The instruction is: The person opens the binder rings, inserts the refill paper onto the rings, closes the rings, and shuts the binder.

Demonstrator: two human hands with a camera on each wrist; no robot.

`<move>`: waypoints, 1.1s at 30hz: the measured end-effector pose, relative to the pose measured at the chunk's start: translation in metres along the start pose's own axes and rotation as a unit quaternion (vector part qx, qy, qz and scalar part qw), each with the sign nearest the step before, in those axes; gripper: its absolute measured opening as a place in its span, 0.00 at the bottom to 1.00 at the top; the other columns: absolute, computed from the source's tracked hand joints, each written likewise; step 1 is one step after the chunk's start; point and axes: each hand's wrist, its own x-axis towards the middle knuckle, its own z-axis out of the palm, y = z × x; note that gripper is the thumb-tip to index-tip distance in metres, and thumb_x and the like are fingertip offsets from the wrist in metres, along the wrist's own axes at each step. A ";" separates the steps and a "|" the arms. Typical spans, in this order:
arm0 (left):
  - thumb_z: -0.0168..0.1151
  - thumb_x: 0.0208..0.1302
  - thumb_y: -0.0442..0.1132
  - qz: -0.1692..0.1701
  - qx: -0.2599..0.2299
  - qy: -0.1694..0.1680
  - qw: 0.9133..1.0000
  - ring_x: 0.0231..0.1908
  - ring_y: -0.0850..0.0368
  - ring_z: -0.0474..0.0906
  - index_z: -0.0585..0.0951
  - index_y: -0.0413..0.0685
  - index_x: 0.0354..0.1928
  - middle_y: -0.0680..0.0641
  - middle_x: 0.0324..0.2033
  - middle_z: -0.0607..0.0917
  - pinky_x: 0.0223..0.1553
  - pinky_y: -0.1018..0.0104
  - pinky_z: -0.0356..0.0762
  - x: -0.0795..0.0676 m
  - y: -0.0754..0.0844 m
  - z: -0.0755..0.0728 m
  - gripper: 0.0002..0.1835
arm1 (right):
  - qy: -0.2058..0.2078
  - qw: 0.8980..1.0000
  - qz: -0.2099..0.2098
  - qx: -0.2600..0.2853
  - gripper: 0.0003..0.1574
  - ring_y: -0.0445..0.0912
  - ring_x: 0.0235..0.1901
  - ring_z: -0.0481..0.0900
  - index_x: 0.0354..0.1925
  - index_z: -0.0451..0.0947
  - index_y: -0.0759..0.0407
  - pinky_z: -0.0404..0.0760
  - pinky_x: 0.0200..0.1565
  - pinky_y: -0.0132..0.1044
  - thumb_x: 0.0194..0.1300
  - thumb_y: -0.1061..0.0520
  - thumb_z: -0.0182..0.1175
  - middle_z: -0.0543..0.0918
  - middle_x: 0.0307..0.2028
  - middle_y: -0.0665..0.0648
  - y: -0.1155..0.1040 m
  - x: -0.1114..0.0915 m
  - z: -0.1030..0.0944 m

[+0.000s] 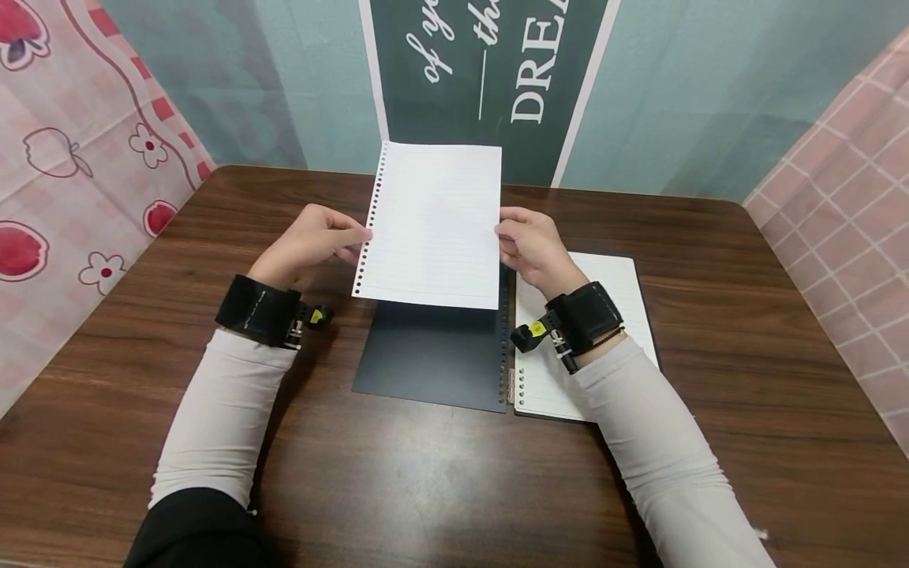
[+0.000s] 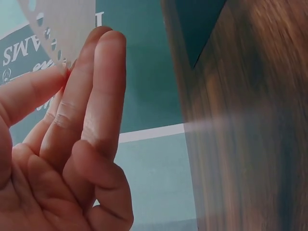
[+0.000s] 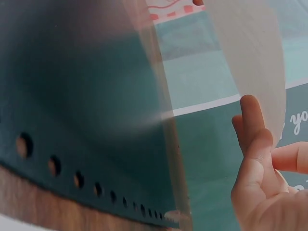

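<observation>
A white lined sheet of loose-leaf paper (image 1: 433,225), punched with holes down its left edge, is held up above the table. My left hand (image 1: 312,241) pinches its holed edge between thumb and fingers; in the left wrist view the little finger is bent inward. My right hand (image 1: 534,246) pinches the opposite edge. Below the sheet lies a dark punched cover (image 1: 433,355), partly hidden by the paper. To its right, under my right wrist, is a stack of lined pages (image 1: 618,280) with holes along its left side. The right wrist view shows the dark cover's holes close up.
A brown wooden table (image 1: 412,481) carries everything. Behind it hangs a teal cloth (image 1: 682,102) with a dark green lettered panel (image 1: 461,102). Pink patterned cloth (image 1: 71,173) borders the left side, and a pink tile pattern (image 1: 852,205) the right.
</observation>
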 end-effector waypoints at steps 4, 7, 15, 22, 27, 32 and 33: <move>0.61 0.70 0.46 0.012 -0.006 -0.010 1.000 0.30 0.61 0.86 0.85 0.38 0.51 0.57 0.28 0.88 0.34 0.65 0.72 0.000 0.001 0.002 0.19 | 0.001 1.000 -0.005 -0.013 0.25 0.40 0.20 0.62 0.68 0.69 0.55 0.67 0.28 0.28 0.75 0.60 0.52 0.72 0.37 0.51 -0.001 -0.003 -0.005; 0.60 0.70 0.46 0.018 -0.011 -0.017 1.000 0.32 0.59 0.87 0.85 0.38 0.51 0.58 0.26 0.88 0.31 0.66 0.69 0.000 0.003 0.005 0.19 | 0.005 1.000 -0.006 -0.019 0.25 0.40 0.25 0.68 0.68 0.69 0.56 0.70 0.30 0.28 0.75 0.60 0.52 0.75 0.42 0.51 -0.001 -0.005 -0.009; 0.61 0.70 0.45 0.024 -0.026 -0.038 0.999 0.33 0.53 0.88 0.85 0.38 0.50 0.52 0.32 0.89 0.39 0.61 0.76 0.001 0.006 0.014 0.17 | 0.020 0.999 0.012 -0.031 0.26 0.45 0.44 0.73 0.68 0.68 0.54 0.77 0.40 0.29 0.75 0.58 0.52 0.74 0.54 0.53 -0.004 -0.013 -0.018; 0.61 0.70 0.44 0.029 -0.041 -0.063 0.997 0.32 0.53 0.88 0.85 0.38 0.51 0.41 0.47 0.87 0.53 0.54 0.78 0.001 0.009 0.021 0.17 | 0.021 0.999 0.010 -0.044 0.25 0.45 0.45 0.74 0.68 0.70 0.54 0.77 0.41 0.28 0.75 0.57 0.53 0.75 0.58 0.55 -0.003 -0.018 -0.029; 0.61 0.70 0.41 0.043 -0.061 -0.079 0.994 0.31 0.52 0.88 0.85 0.35 0.49 0.41 0.43 0.89 0.60 0.50 0.75 -0.001 0.012 0.026 0.15 | 0.019 0.998 0.001 -0.060 0.26 0.44 0.41 0.75 0.69 0.68 0.56 0.76 0.39 0.26 0.76 0.57 0.52 0.76 0.54 0.54 -0.002 -0.024 -0.035; 0.60 0.71 0.39 0.058 -0.054 -0.090 0.993 0.30 0.52 0.88 0.85 0.34 0.49 0.42 0.41 0.89 0.52 0.53 0.80 -0.002 0.015 0.031 0.15 | 0.020 0.998 -0.002 -0.063 0.26 0.43 0.38 0.74 0.69 0.68 0.57 0.76 0.38 0.26 0.76 0.57 0.52 0.76 0.51 0.52 0.001 -0.028 -0.042; 0.60 0.71 0.39 0.060 -0.052 -0.092 0.993 0.30 0.52 0.88 0.85 0.34 0.49 0.41 0.41 0.88 0.50 0.53 0.81 -0.002 0.015 0.032 0.15 | 0.019 0.998 -0.004 -0.062 0.26 0.42 0.37 0.73 0.68 0.68 0.57 0.75 0.37 0.26 0.75 0.57 0.52 0.76 0.50 0.52 0.001 -0.029 -0.044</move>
